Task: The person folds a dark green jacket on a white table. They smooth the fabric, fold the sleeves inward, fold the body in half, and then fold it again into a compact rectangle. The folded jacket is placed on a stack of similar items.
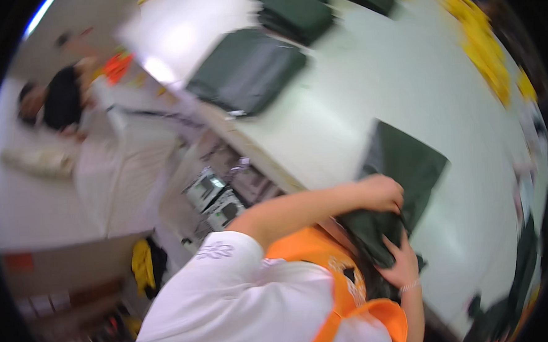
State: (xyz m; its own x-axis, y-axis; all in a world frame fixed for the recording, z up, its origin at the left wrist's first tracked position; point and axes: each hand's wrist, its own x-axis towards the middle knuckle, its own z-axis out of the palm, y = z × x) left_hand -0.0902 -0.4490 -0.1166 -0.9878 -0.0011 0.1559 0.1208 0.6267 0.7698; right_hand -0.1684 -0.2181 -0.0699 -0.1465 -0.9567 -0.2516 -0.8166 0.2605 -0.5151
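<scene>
A dark green piece of smooth, slightly shiny cloth [408, 158] lies partly folded at the near edge of the white table. Its far end is flat and square-cornered, while the near part is bunched up towards my orange apron. Coming across from the left, my left hand [382, 193] is closed on the cloth's upper layer, knuckles up. My right hand [401, 264], with a bracelet at the wrist, rests against the bunched near part, thumb and fingers spread. Whether the cloth is a garment or a bag I cannot tell.
Several folded dark green bundles [250, 70] lie on the white table [339, 112] farther off. Yellow cloth [481, 48] runs along its far right edge. Packaged items [213, 199] sit below the table's left edge. Another person [62, 98] is at a white surface on the left.
</scene>
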